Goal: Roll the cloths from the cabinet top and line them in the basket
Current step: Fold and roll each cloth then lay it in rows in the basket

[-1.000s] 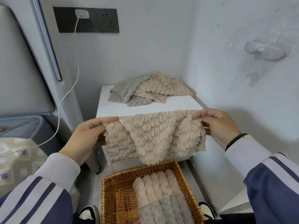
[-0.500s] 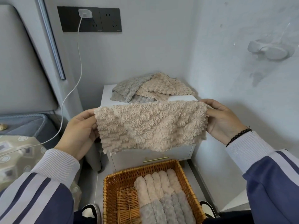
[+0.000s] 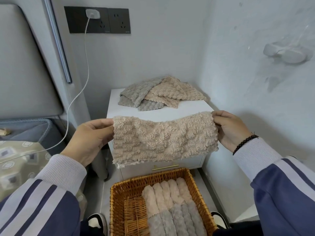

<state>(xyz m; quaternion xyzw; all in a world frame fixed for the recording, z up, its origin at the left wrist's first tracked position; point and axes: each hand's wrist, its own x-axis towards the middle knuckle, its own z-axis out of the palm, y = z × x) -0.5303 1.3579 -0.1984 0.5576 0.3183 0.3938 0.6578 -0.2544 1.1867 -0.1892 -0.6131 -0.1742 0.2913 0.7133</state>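
Observation:
A beige fluffy cloth (image 3: 163,140) hangs folded in half and stretched flat in the air in front of the white cabinet (image 3: 190,108). My left hand (image 3: 90,138) pinches its left edge and my right hand (image 3: 230,130) pinches its right edge. A heap of grey and beige cloths (image 3: 160,93) lies at the back of the cabinet top. Below, the wicker basket (image 3: 119,198) holds several rolled cloths (image 3: 170,205), beige at the far end and grey nearer me, packed on its right side.
A white charger cable (image 3: 80,92) runs from the wall socket (image 3: 92,13) down to the bed at the left. A wall stands close on the right. My shoes (image 3: 97,220) flank the basket on the floor.
The cloth was bunched and sagging a second ago. Both hands have pulled it out into a flat, folded band and lifted it slightly.

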